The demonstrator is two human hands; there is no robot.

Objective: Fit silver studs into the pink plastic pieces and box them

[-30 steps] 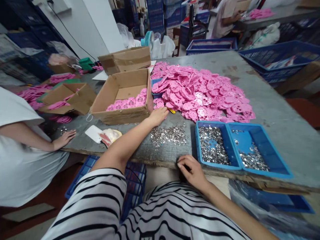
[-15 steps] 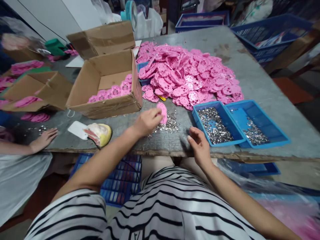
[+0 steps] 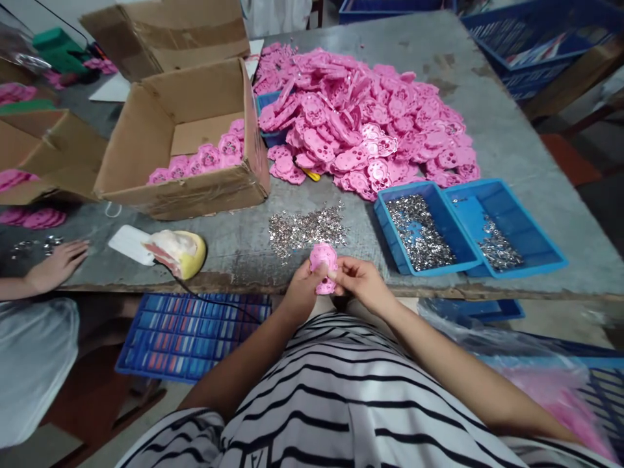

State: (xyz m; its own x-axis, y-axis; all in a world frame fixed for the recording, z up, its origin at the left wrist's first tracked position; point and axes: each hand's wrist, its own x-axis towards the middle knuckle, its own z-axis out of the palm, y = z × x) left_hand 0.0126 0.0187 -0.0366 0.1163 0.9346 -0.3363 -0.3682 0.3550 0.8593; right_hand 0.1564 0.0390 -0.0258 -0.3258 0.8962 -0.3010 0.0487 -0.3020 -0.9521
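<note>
A flat pink plastic piece with a scalloped outline and small holes is held upright just over the table's front edge. My left hand grips it from the left, thumb across its face. From the right, my right hand pinches its edge between thumb and fingers; whether a small metal part is also between those fingertips is too small to tell. Just beyond the hands lies a loose spread of small shiny metal parts. A large heap of similar pink pieces lies farther back.
Two blue trays with small metal parts stand at the right. An open cardboard box with pink pieces is at the left, a yellow-rimmed mouse-shaped object in front of it. Another person's hand rests at far left.
My left hand has brought the pink piece from above the metal parts toward me, down to the table edge. My right hand has moved left from beside the tray and taken hold of the piece.
</note>
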